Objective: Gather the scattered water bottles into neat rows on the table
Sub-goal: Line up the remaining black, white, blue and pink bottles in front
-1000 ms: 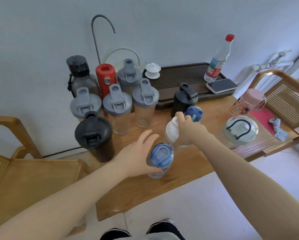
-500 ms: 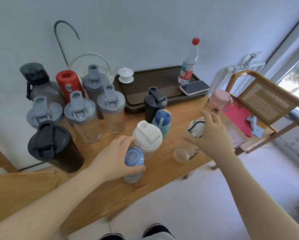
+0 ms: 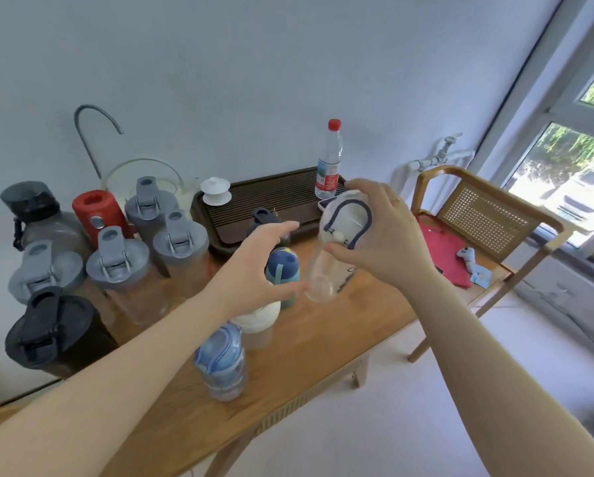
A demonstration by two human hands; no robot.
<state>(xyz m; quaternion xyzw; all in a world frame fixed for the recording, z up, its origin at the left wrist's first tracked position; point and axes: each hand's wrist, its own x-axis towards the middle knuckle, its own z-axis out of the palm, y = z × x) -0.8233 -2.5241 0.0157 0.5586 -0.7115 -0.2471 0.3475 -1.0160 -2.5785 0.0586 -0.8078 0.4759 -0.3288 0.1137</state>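
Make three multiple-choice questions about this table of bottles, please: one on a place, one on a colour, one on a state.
1. Where does the thin plastic bottle with the red cap stand?
A. on the dark tray
B. on the chair
C. on the floor

2. What colour is the lid of the small bottle nearest the table's front edge?
A. red
B. blue
C. black

3. What is the right hand doing?
A. resting flat on the table
B. holding a clear bottle tilted above the table
C. touching the phone

Answers:
1 A, its base sits at the right end of the tray.
2 B, the lid is translucent blue.
3 B, the fingers wrap the clear bottle, which leans.
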